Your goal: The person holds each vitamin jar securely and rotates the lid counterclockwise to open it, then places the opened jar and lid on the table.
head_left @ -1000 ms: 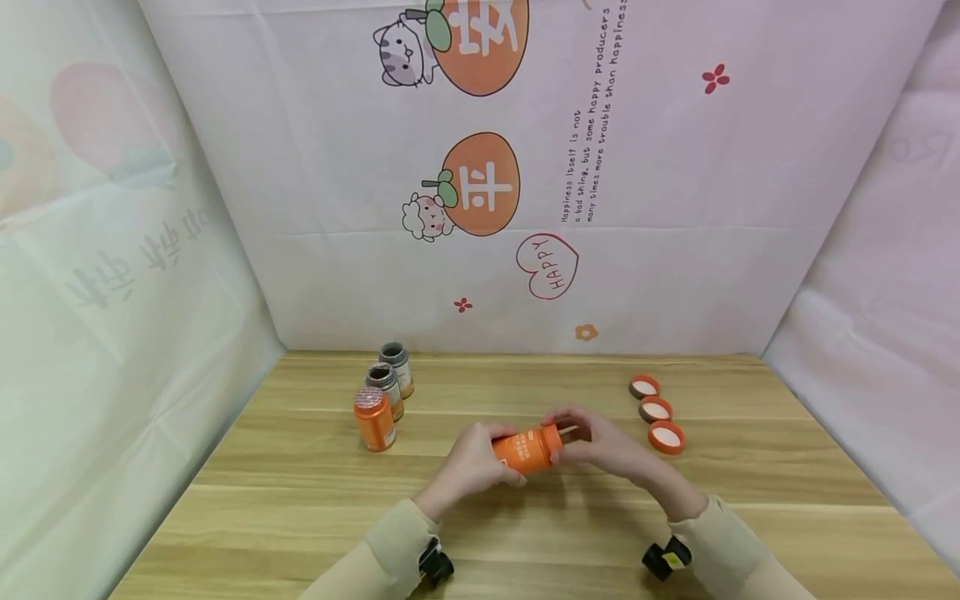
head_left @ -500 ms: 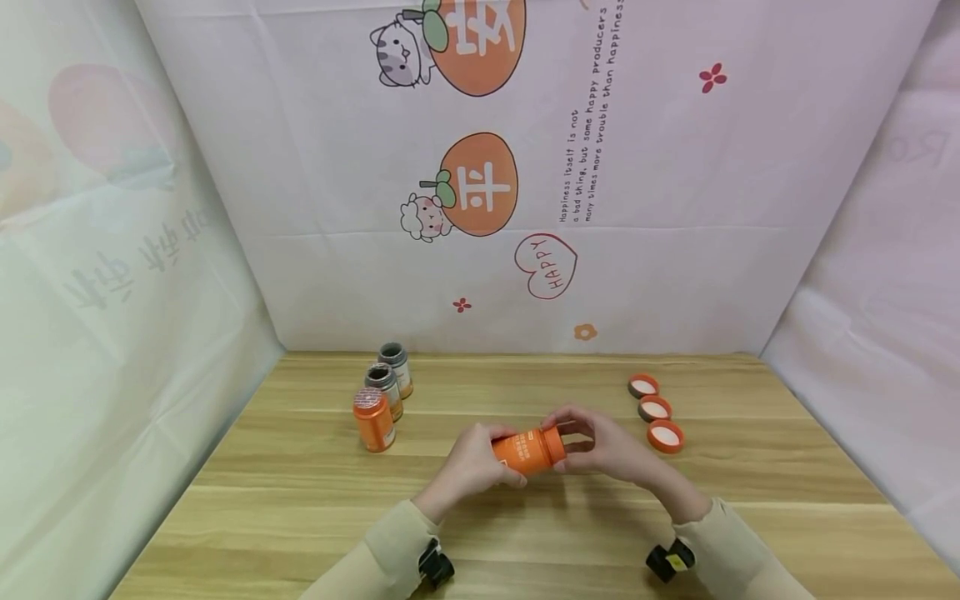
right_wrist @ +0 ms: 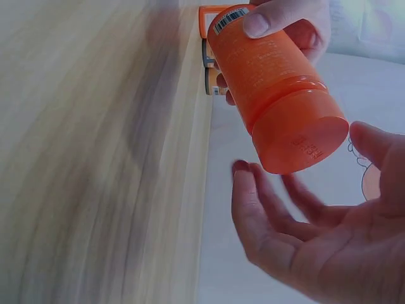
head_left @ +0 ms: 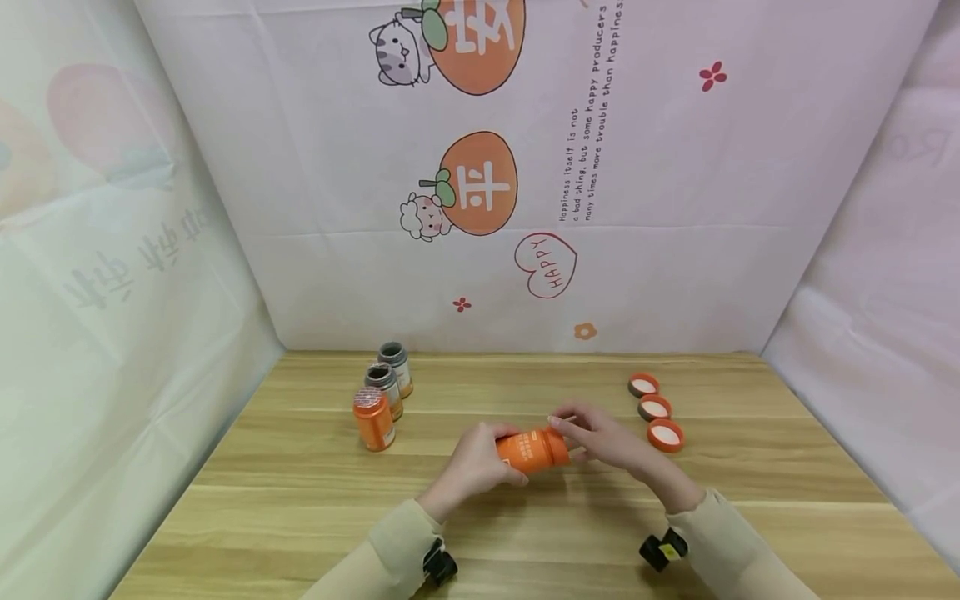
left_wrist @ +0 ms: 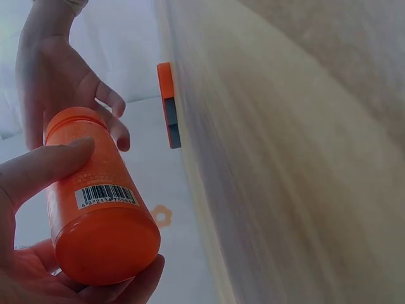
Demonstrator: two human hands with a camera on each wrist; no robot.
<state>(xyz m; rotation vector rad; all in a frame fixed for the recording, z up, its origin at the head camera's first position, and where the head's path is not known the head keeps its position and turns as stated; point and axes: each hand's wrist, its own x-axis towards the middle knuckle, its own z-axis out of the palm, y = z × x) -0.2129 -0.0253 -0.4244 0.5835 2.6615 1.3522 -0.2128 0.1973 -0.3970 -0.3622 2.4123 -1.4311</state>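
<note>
My left hand (head_left: 474, 462) grips an orange bottle (head_left: 525, 452) round its body and holds it tilted above the table. In the left wrist view the thumb lies along the bottle, beside a white barcode label (left_wrist: 106, 195). An orange screw cap (right_wrist: 300, 133) sits on the bottle's end, facing my right hand (head_left: 606, 442). The right wrist view shows the right hand's fingers (right_wrist: 247, 202) loosely bent and apart from the cap, with the thumb tip right at the cap's edge.
At the left on the wooden table (head_left: 300, 500) stand an orange jar (head_left: 375, 423) with a foil-like top and two open-mouthed jars (head_left: 386, 387). Three orange-rimmed lids (head_left: 656, 408) lie in a row at the right. A printed cloth (head_left: 637, 275) hangs behind the table.
The right hand's fingers shift about the cap and turn over it, the back of the hand now more on top. The left hand and the bottle move slightly right.
</note>
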